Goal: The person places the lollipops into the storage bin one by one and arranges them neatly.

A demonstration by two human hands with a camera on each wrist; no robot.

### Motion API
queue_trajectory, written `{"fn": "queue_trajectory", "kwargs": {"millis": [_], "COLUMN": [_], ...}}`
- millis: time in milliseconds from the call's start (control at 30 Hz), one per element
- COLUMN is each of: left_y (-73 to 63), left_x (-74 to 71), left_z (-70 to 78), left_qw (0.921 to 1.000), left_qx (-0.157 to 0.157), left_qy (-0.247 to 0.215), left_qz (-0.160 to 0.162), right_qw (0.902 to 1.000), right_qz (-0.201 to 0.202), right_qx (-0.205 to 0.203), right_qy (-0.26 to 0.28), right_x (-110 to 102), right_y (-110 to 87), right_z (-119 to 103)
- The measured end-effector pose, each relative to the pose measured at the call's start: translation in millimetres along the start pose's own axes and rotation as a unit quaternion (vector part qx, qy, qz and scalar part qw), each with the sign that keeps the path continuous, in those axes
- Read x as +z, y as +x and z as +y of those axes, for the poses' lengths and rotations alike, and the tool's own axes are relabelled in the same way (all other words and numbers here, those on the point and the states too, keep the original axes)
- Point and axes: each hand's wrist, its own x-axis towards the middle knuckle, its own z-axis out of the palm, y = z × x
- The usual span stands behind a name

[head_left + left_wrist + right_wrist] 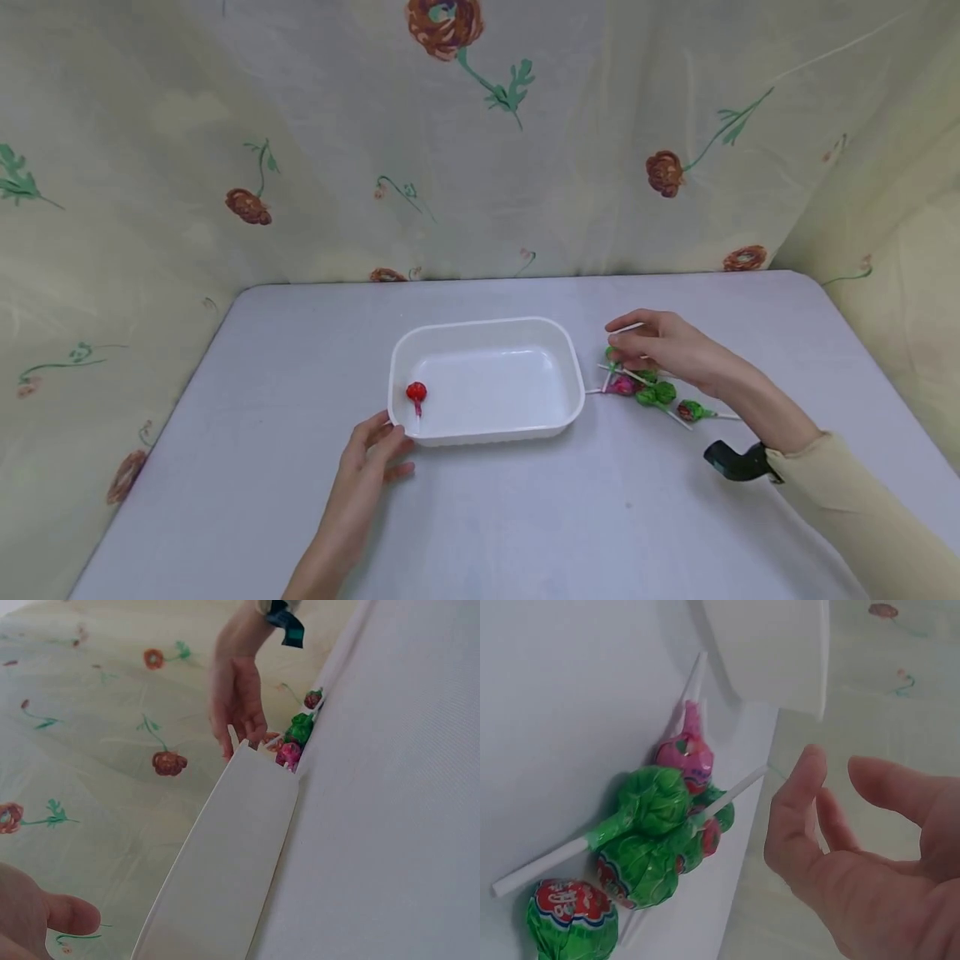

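A white rectangular tray [480, 435] sits in the middle of the table with one red lollipop [416, 392] inside, near its left end. At the tray's front left corner, my left hand [367, 467] has its fingertips right at the rim; its thumb [73, 913] stands apart from the tray in the left wrist view. My right hand [667, 346] hovers over a pile of lollipops to the tray's right, fingers loosely bent, nothing between thumb and fingers [799, 817]. The pile has several green-wrapped lollipops [656, 799] and a pink one [684, 759], sticks pointing various ways.
One green and red lollipop [692, 410] lies at the pile's right side. A black strap-like piece [738, 462] hangs from my right wrist by the cream sleeve [840, 479]. White cloth covers the table [300, 350]; flowered curtains [315, 150] stand behind and beside it.
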Motion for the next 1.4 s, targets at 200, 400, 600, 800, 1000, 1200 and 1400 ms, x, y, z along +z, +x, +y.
{"fn": "queue_trajectory", "kwargs": {"millis": [200,400,600,800,1000,1200,1400], "left_y": [0.8,1.2,1.9,2.7,1.9,2.1,2.6], "left_x": [-0.2,-0.5,0.4,1.3,1.6,0.7,0.8], "left_z": [-0.3,-0.5,1.3,1.8,0.2,0.0,1.2], "left_qw": [1.0,0.9999,1.0,1.0,0.9999,0.9999,0.9999], "left_qx": [0.003,0.008,0.004,-0.001,-0.006,-0.005,-0.004], "left_qy": [-0.001,-0.007,0.003,0.001,0.002,0.006,0.007], "left_qz": [0.002,0.003,0.006,0.008,0.01,0.011,0.012], "right_qw": [0.9984,0.9923,0.9887,0.9848,0.9766,0.972,0.9707], "right_qz": [0.028,0.058,0.064,0.072,0.073,0.066,0.056], "right_qx": [0.015,0.011,0.021,0.031,0.023,0.013,0.004], "right_qy": [-0.047,-0.109,-0.134,-0.155,-0.201,-0.225,-0.234], "right_x": [1,0,1,2,4,5,4], "right_y": [4.4,9.7,17.7,22.5,22.8,23.1,26.4], "right_z": [3,6,8,14,21,24,25]}}
